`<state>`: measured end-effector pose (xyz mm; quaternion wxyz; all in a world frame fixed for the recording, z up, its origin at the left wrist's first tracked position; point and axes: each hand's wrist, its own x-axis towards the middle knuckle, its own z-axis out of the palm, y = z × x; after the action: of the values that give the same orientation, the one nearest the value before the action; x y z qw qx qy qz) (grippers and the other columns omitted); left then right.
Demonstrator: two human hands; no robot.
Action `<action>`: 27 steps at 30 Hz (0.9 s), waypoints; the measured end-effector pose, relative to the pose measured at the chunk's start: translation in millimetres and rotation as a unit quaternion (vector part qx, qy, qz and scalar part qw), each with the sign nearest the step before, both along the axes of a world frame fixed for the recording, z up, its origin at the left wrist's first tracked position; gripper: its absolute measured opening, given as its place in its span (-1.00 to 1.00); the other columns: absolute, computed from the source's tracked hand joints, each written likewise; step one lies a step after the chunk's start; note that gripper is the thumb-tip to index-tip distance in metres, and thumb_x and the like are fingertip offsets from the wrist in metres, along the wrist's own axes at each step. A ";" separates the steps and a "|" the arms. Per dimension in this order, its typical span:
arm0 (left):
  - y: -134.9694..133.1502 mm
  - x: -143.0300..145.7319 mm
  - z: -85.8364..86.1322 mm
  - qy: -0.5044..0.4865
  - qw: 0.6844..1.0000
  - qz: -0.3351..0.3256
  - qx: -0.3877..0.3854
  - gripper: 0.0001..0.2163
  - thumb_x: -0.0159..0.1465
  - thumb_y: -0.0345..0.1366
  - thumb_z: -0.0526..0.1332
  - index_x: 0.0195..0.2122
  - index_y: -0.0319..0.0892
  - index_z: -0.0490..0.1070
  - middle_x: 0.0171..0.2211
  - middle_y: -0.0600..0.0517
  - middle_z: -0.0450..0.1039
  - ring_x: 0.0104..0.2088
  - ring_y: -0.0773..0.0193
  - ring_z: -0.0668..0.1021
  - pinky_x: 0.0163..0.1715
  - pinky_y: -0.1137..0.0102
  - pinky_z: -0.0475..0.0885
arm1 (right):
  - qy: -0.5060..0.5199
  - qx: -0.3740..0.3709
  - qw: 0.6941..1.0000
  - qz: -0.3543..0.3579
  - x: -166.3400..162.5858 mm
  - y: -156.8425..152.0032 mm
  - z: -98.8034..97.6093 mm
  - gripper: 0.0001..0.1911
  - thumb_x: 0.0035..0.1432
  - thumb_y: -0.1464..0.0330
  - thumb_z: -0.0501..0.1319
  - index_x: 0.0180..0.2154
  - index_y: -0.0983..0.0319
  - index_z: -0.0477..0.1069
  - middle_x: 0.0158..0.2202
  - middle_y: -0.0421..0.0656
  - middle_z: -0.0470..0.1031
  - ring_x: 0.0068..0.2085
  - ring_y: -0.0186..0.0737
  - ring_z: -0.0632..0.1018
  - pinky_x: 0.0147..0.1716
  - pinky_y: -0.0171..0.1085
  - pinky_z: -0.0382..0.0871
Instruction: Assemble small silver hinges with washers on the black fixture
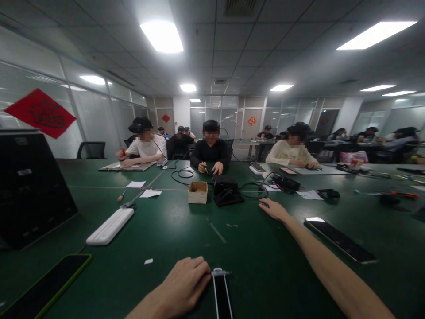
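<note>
My left hand (186,283) rests low on the green table (186,230), fingers curled and pressed together, a ring on one finger. Its fingertips meet the left side of a narrow black object with a white frame (222,292), which has a thin crossbar at its top and runs out of the bottom of the view. What the fingers pinch, if anything, is hidden. Stretched far forward, my right hand (274,209) lies on the table with its fingers bent over a small dark item (264,204), too small to name.
A cardboard box (198,193) and a black device (227,190) with cables stand ahead. Phones lie at right (340,239) and left (46,288). A white power strip (110,227) and a black HP-marked panel (33,190) are leftward. Several people sit opposite.
</note>
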<state>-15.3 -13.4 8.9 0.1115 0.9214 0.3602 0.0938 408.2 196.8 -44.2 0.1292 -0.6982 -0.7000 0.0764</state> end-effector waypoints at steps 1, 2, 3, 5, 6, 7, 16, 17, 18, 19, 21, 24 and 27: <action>0.3 -0.5 -0.9 0.001 1.000 -0.001 0.003 -0.87 0.38 -0.37 -0.03 -0.20 -0.11 0.30 -0.24 0.02 0.41 -0.32 0.20 0.46 -0.32 0.37 0.30 | 0.000 0.000 1.000 0.003 -3.4 -6.2 1.9 -0.47 0.29 0.10 -0.05 0.18 0.20 0.24 0.26 -0.04 0.19 0.25 0.03 0.21 0.17 -0.02 0.08; 0.6 -0.9 -1.6 0.003 1.000 -0.002 0.005 -0.87 0.38 -0.37 -0.02 -0.20 -0.11 0.30 -0.24 0.02 0.41 -0.32 0.20 0.46 -0.32 0.37 0.31 | 0.000 0.001 1.000 0.008 -7.8 -13.7 3.7 -0.47 0.29 0.12 -0.05 0.18 0.21 0.24 0.25 -0.04 0.20 0.25 0.03 0.21 0.18 -0.02 0.08; 0.7 -1.3 -2.1 0.004 1.000 -0.002 0.007 -0.87 0.38 -0.36 -0.02 -0.20 -0.12 0.30 -0.24 0.02 0.41 -0.32 0.20 0.46 -0.32 0.37 0.31 | 0.001 0.001 1.000 0.015 -13.0 -22.4 5.3 -0.48 0.29 0.13 -0.04 0.18 0.21 0.24 0.26 -0.05 0.19 0.25 0.02 0.21 0.18 -0.02 0.07; 0.7 -1.8 -2.5 0.001 1.000 -0.003 0.010 -0.87 0.38 -0.36 -0.02 -0.19 -0.12 0.30 -0.23 0.02 0.42 -0.31 0.20 0.47 -0.31 0.36 0.32 | 0.005 0.000 0.999 0.038 -25.6 -44.2 7.9 -0.47 0.28 0.14 -0.03 0.20 0.20 0.22 0.27 -0.07 0.17 0.27 -0.01 0.18 0.20 -0.06 0.05; 0.5 -2.0 -2.3 0.000 1.000 -0.004 0.009 -0.87 0.38 -0.36 -0.02 -0.19 -0.13 0.30 -0.23 0.01 0.42 -0.30 0.21 0.47 -0.30 0.36 0.32 | 0.008 -0.001 0.999 0.053 -32.8 -57.1 8.9 -0.47 0.27 0.13 -0.02 0.21 0.20 0.20 0.28 -0.09 0.16 0.28 -0.03 0.16 0.21 -0.08 0.05; 0.3 -2.2 -1.9 0.001 1.000 -0.005 0.006 -0.87 0.38 -0.36 -0.02 -0.19 -0.13 0.31 -0.23 0.01 0.42 -0.30 0.21 0.47 -0.30 0.36 0.33 | 0.010 -0.003 0.998 0.070 -40.6 -71.2 9.8 -0.46 0.27 0.12 -0.02 0.22 0.18 0.19 0.28 -0.11 0.14 0.29 -0.06 0.15 0.21 -0.10 0.04; -3.2 -5.6 5.9 0.000 1.000 -0.010 -0.010 -0.85 0.39 -0.36 -0.01 -0.19 -0.16 0.35 -0.24 -0.01 0.42 -0.29 0.19 0.48 -0.30 0.35 0.35 | 0.068 -0.029 0.987 0.143 -122.7 -181.9 16.6 -0.38 0.25 0.01 -0.02 0.24 0.14 0.14 0.32 -0.14 0.04 0.32 -0.04 0.05 0.25 -0.02 -0.04; -3.6 -5.6 6.7 0.002 1.000 -0.010 -0.010 -0.84 0.39 -0.36 -0.01 -0.19 -0.16 0.35 -0.24 -0.01 0.42 -0.30 0.19 0.48 -0.31 0.36 0.35 | 0.077 -0.033 0.987 0.136 -129.0 -185.7 19.4 -0.37 0.24 0.01 0.00 0.25 0.16 0.14 0.32 -0.12 0.04 0.32 -0.05 0.05 0.26 -0.02 -0.06; -4.0 -5.6 7.2 0.004 1.000 -0.009 -0.009 -0.84 0.39 -0.36 -0.01 -0.19 -0.16 0.35 -0.25 -0.01 0.42 -0.30 0.20 0.48 -0.32 0.36 0.35 | 0.085 -0.039 0.987 0.130 -133.4 -187.6 23.1 -0.35 0.23 0.01 0.02 0.25 0.18 0.12 0.32 -0.10 0.04 0.32 -0.04 0.05 0.26 -0.03 -0.07; -4.2 -5.5 7.6 0.005 1.000 -0.008 -0.008 -0.84 0.39 -0.36 -0.01 -0.20 -0.16 0.35 -0.24 -0.01 0.42 -0.30 0.20 0.48 -0.32 0.37 0.35 | 0.093 -0.050 0.986 0.127 -135.8 -187.7 27.8 -0.30 0.21 0.00 0.06 0.26 0.20 0.09 0.32 -0.08 0.04 0.31 -0.03 0.06 0.26 -0.03 -0.06; -4.2 -5.5 7.4 0.005 1.000 -0.010 -0.009 -0.84 0.39 -0.37 -0.01 -0.20 -0.16 0.35 -0.24 -0.01 0.42 -0.30 0.21 0.47 -0.32 0.37 0.34 | 0.109 -0.081 0.981 0.137 -134.5 -184.2 40.0 -0.15 0.11 -0.03 0.16 0.29 0.24 0.00 0.32 -0.03 0.03 0.30 0.02 0.09 0.24 -0.03 -0.01; -3.1 -5.8 5.5 -0.002 1.000 -0.014 -0.012 -0.84 0.39 -0.36 -0.02 -0.20 -0.16 0.35 -0.24 -0.01 0.42 -0.30 0.21 0.47 -0.31 0.36 0.34 | 0.119 -0.108 0.973 0.163 -121.0 -175.0 61.2 0.02 -0.04 -0.03 0.28 0.31 0.27 -0.06 0.32 0.02 0.01 0.27 0.05 0.14 0.23 -0.04 0.01; -1.3 -6.5 2.5 -0.009 1.000 -0.013 -0.013 -0.83 0.39 -0.36 -0.03 -0.20 -0.15 0.34 -0.24 -0.01 0.42 -0.30 0.21 0.46 -0.31 0.36 0.34 | 0.125 -0.115 0.973 0.159 -102.1 -169.6 75.6 -0.02 -0.03 0.01 0.29 0.29 0.28 -0.02 0.31 0.03 0.02 0.26 0.04 0.15 0.23 -0.03 0.02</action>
<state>-21.9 -14.7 11.5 0.1274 0.9237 0.3485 0.0958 306.1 27.2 31.5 0.1214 -0.5731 -0.7668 0.2625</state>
